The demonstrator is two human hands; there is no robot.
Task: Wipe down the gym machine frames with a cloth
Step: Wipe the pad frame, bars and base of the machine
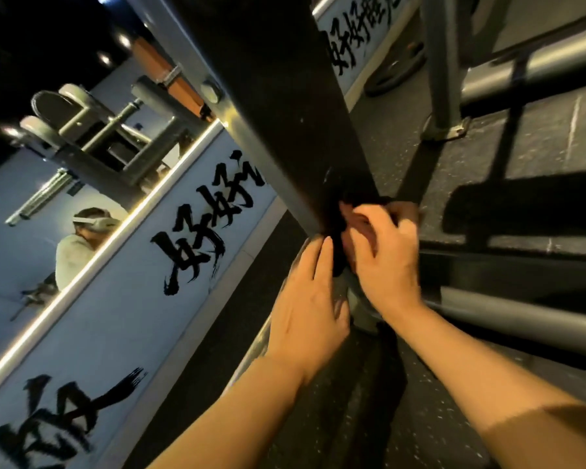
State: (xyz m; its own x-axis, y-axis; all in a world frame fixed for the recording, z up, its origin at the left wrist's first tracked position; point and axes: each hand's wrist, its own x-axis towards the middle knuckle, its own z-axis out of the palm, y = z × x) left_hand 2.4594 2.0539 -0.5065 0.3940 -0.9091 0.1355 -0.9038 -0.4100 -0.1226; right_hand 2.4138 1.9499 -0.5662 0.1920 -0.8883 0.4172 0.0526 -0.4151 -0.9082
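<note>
Cloth (339,252), dark, sits at centre frame against the lower end of the post (278,96), which runs down from the top of the frame. My right hand (383,255) has its fingers curled round the cloth, bunching it on the post. My left hand (308,299) lies just beside it, fingers straight, tips touching the post's edge and the cloth. Judgement: wiping is under way low on this post. I cannot tell which surfaces are already clean. The tubes (535,62) at upper right look untouched, so much appears left.
</note>
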